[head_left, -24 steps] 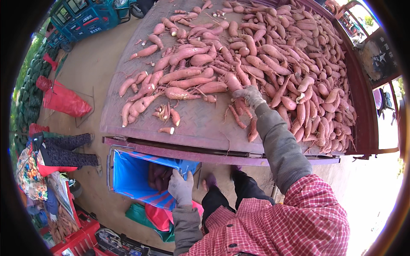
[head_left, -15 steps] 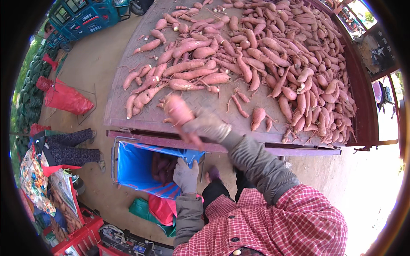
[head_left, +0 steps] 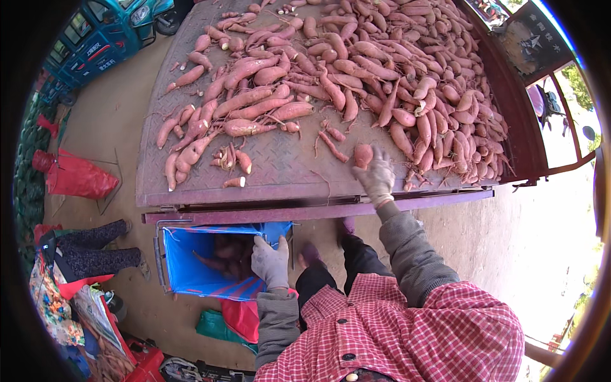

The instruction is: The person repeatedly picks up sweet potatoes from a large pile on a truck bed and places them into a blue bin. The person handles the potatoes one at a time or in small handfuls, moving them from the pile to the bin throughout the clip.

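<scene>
Reddish-skinned sweet potato [head_left: 363, 155] lies near the front edge of the truck bed [head_left: 280, 169]; right hand [head_left: 375, 173] is at it, fingers spread, unclosed. Left hand [head_left: 270, 261] grasps the rim of the blue bag [head_left: 186, 261] below the bed. Estimate: firm, modest weight, dusty rather than slippery, bruisable skin; best hold around its thick middle.

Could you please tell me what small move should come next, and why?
I would probably close the right hand around the stubby sweet potato: that hand looks open right at it, while the left hand grips the rim of the open blue bag, which has sweet potatoes inside.
</scene>
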Tool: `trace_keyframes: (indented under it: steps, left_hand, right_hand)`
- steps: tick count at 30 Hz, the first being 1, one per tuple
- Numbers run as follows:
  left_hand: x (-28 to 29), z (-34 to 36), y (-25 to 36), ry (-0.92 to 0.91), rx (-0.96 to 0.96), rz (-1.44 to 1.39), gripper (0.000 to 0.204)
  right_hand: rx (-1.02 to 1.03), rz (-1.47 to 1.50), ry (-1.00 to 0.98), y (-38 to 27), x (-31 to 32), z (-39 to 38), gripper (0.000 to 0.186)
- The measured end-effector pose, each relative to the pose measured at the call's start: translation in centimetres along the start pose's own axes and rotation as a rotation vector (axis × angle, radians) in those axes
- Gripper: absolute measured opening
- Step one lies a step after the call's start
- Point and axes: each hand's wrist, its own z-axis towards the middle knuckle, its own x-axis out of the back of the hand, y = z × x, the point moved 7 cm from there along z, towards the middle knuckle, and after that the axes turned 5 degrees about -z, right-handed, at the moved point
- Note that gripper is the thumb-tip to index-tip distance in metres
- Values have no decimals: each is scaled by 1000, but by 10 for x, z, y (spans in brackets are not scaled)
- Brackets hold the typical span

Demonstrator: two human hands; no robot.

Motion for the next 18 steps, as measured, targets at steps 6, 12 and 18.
trace_keyframes:
  steps: [6,12,18]
  left_hand:
    - [-2,-2,4,11,-65,-22,59]
    - [-5,-5,-13,35,-117,-61,45]
    - [-28,1,-14,22,-196,-103,28]
  right_hand:
    - [-292,537,-156,-3,-63,33,112]
    - [154,850,-241,-36,20,54,77]
    - [294,-32,-685,182,159,23,56]
